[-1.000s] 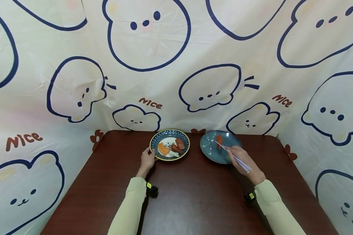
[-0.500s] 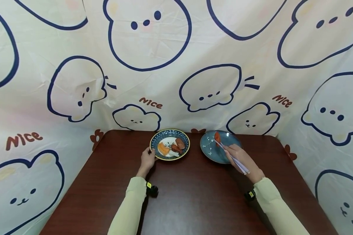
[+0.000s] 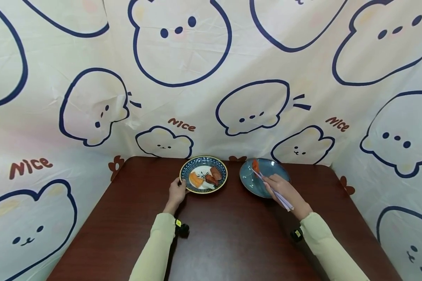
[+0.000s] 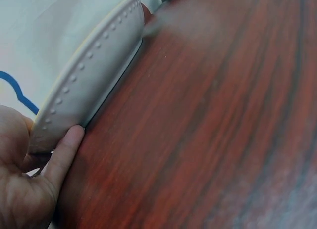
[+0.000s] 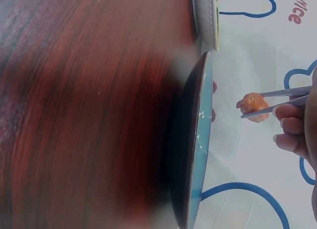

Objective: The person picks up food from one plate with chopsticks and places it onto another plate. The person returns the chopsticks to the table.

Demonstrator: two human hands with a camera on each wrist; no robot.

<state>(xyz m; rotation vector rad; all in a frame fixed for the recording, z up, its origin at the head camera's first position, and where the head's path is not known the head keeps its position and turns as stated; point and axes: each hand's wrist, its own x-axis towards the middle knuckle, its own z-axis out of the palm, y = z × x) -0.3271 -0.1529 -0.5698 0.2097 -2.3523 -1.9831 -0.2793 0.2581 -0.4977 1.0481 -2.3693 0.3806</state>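
Note:
My right hand (image 3: pixel 284 189) holds a pair of pale purple chopsticks (image 3: pixel 282 200). Pinched in their tips is a glossy orange-red lump of food (image 5: pixel 253 106), which hangs clear above the blue plate (image 3: pixel 250 184) in the right wrist view. White sprigs decorate that plate. My left hand (image 3: pixel 177 192) grips the near left rim of a patterned deep plate (image 3: pixel 225 173) with a yellow edge; one digit (image 4: pixel 69 142) presses its white outer wall. Inside it lie an orange-yellow piece (image 3: pixel 196 179) and several brownish pieces (image 3: pixel 216 173). Some left fingers are hidden.
Both plates stand side by side near the far edge of a dark brown wooden table (image 3: pixel 211 234). Right behind them hangs a pale cloth (image 3: pixel 203 101) printed with bears. Each wrist carries a small black camera (image 3: pixel 184 230).
My right hand has moved left and slightly toward me with the chopsticks, carrying the food leftward across the blue plate. The left hand still holds the patterned plate. The head view has tilted slightly.

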